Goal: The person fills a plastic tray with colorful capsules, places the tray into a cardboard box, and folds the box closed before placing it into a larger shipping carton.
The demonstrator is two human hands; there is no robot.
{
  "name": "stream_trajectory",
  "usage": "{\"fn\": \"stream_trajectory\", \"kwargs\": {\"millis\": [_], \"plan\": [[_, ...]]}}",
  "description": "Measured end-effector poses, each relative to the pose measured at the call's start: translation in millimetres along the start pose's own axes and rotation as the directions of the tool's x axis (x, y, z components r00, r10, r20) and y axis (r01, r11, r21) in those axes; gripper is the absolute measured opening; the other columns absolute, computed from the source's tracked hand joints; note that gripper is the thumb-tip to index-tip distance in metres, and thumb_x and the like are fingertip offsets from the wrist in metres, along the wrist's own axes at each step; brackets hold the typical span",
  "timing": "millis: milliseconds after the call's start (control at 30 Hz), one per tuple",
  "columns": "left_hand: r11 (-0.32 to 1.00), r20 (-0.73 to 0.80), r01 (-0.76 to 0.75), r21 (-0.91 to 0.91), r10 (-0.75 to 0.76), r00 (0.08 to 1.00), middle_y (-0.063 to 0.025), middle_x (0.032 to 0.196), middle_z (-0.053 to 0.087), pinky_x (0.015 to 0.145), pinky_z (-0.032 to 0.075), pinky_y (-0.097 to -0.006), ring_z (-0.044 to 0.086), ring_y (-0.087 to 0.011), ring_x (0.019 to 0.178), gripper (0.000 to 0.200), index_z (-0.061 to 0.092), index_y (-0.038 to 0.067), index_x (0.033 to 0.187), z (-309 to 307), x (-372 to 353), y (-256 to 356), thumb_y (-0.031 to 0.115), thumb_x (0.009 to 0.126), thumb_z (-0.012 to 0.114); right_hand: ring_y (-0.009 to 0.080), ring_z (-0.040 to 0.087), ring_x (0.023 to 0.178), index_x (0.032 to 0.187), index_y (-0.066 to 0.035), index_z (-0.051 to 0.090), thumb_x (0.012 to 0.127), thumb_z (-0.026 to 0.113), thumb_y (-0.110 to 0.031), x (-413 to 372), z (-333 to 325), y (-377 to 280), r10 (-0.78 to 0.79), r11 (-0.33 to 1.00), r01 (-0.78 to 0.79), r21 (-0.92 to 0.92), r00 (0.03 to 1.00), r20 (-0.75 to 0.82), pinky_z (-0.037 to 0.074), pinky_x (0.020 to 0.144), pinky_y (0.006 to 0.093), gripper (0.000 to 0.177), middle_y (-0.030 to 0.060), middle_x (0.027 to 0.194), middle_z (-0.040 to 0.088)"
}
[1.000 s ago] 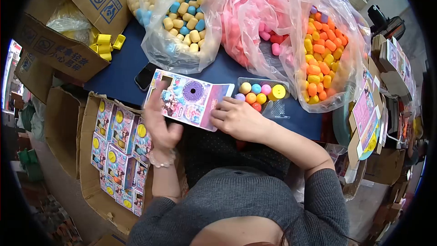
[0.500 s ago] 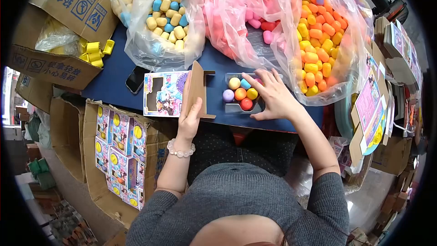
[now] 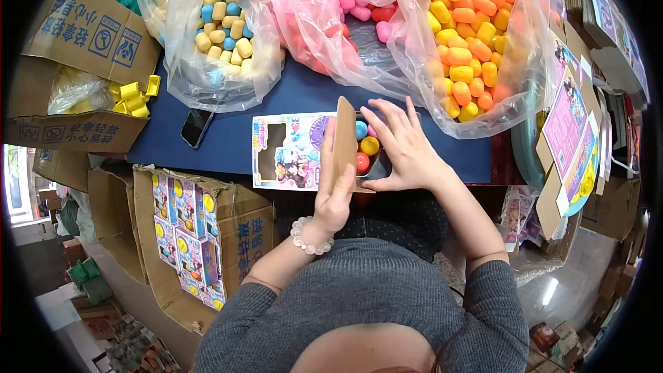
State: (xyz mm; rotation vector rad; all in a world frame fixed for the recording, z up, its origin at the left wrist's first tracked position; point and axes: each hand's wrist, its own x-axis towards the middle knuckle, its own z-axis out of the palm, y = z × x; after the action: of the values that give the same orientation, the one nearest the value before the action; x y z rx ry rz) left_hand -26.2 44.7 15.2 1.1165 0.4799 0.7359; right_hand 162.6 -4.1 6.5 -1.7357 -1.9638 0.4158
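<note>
My left hand point(image 3: 334, 190) grips the open end of a printed cardboard box point(image 3: 290, 159) with a cut-out window, lying flat on the blue table. Its raised brown flap point(image 3: 344, 141) stands up beside my fingers. Against that open end sits a clear plastic tray of round coloured balls, where blue, yellow and red balls point(image 3: 362, 162) show. The flap hides the tray's left part. My right hand point(image 3: 407, 145) spans the tray from the right, thumb at the near edge and fingers at the far edge.
Clear bags hold cream and blue capsules point(image 3: 228, 31), pink ones point(image 3: 347, 0), and orange and yellow ones point(image 3: 469, 55). A phone point(image 3: 197, 128) lies left on the table point(image 3: 228, 155). Filled boxes point(image 3: 186, 235) stand in a carton below left; flat printed cards point(image 3: 570, 124) are stacked right.
The box has moved right in my left hand, so its open end and flap now overlap the tray's left part. My right hand stays at the tray. The whole view has shifted a little.
</note>
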Motion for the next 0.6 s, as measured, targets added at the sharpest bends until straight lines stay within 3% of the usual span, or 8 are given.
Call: {"fn": "stream_trajectory", "kwargs": {"millis": [67,100,233,300,333,367,467,600], "plan": [[0.999,-0.060,-0.001,0.043,0.004,0.998,-0.0120,0.164,0.010,0.120,0.019,-0.0407,0.021,-0.0264,0.149,0.072,-0.001,0.006,0.158,20.0,2.9,-4.9,0.020,0.102,0.042,0.0393,0.032,0.142,0.151,-0.005,0.030,0.068,0.079,-0.050,-7.6,0.6,3.8,-0.015,1.000,0.014,-0.015,0.994,-0.111,0.011,0.116,0.0648,0.106,0.0237,0.154,0.029],[0.998,-0.056,-0.014,0.065,0.018,0.998,-0.0121,0.164,0.010,0.120,0.018,-0.0404,0.020,-0.0260,0.149,0.072,0.000,0.005,0.158,21.7,2.4,-9.5,0.020,0.102,0.041,0.0394,0.033,0.142,0.145,-0.004,0.041,0.078,0.076,-0.040,-15.0,-6.1,6.8,0.030,0.998,-0.021,0.057,0.985,-0.168,0.019,0.117,0.0590,0.085,0.0238,0.156,0.030],[0.995,-0.062,-0.012,0.095,0.018,0.998,-0.0122,0.163,0.010,0.120,0.018,-0.0403,0.020,-0.0258,0.148,0.070,0.000,0.005,0.158,22.8,-3.3,-19.4,0.021,0.103,0.040,0.0325,0.059,0.118,0.119,-0.001,0.060,0.081,0.072,-0.007,-34.1,-3.3,16.6,0.260,0.966,-0.214,0.148,0.821,-0.508,0.047,0.098,0.0384,0.041,0.0168,0.130,0.057],[0.993,-0.059,-0.006,0.115,0.013,0.998,-0.0123,0.163,0.011,0.120,0.018,-0.0403,0.020,-0.0256,0.148,0.070,0.000,0.005,0.158,25.0,-5.2,-22.5,0.022,0.103,0.039,0.0223,0.061,0.092,0.110,-0.001,0.059,0.078,0.075,-0.004,-39.5,1.4,15.0,0.595,0.787,-0.406,0.464,0.699,-0.397,0.053,0.076,0.0306,0.035,0.0118,0.110,0.058],[0.992,-0.057,-0.003,0.125,0.010,0.998,-0.0123,0.163,0.011,0.120,0.019,-0.0402,0.020,-0.0255,0.148,0.069,0.000,0.005,0.158,26.2,-5.0,-23.6,0.022,0.103,0.039,0.0097,0.054,0.073,0.110,-0.002,0.056,0.080,0.076,-0.005,-39.8,9.7,20.5,0.598,0.781,-0.370,0.503,0.677,-0.429,0.049,0.055,0.0222,0.037,0.0056,0.095,0.055],[0.993,-0.050,-0.001,0.121,0.007,0.999,-0.0123,0.163,0.011,0.120,0.019,-0.0402,0.020,-0.0255,0.148,0.069,0.000,0.005,0.158,27.4,-3.9,-24.3,0.022,0.103,0.039,0.0097,0.054,0.073,0.110,-0.002,0.056,0.080,0.076,-0.005,-41.0,10.0,22.0,0.601,0.780,-0.376,0.501,0.672,-0.432,0.049,0.055,0.0222,0.037,0.0056,0.095,0.055],[0.997,-0.019,-0.006,0.073,0.007,1.000,-0.0125,0.163,0.010,0.120,0.017,-0.0399,0.020,-0.0255,0.148,0.070,0.000,0.006,0.158,28.7,-0.8,-26.4,0.023,0.103,0.039,0.0021,0.050,0.059,0.117,-0.001,0.048,0.084,0.076,-0.008,-36.0,14.4,24.1,0.794,0.206,-0.291,0.934,0.607,0.014,0.052,0.045,0.0215,0.044,-0.0017,0.079,0.055],[0.992,0.140,-0.035,0.119,0.018,0.990,-0.0194,0.164,0.010,0.121,0.009,-0.0389,0.011,-0.0296,0.152,0.064,0.007,-0.003,0.156,32.7,-1.4,-32.2,0.018,0.103,0.036,0.0053,0.054,0.054,0.114,0.003,0.049,0.085,0.076,-0.011,-21.7,23.4,24.7,0.682,-0.143,-0.325,0.935,0.652,0.331,0.056,0.050,0.0243,0.042,0.0000,0.069,0.058]]}}
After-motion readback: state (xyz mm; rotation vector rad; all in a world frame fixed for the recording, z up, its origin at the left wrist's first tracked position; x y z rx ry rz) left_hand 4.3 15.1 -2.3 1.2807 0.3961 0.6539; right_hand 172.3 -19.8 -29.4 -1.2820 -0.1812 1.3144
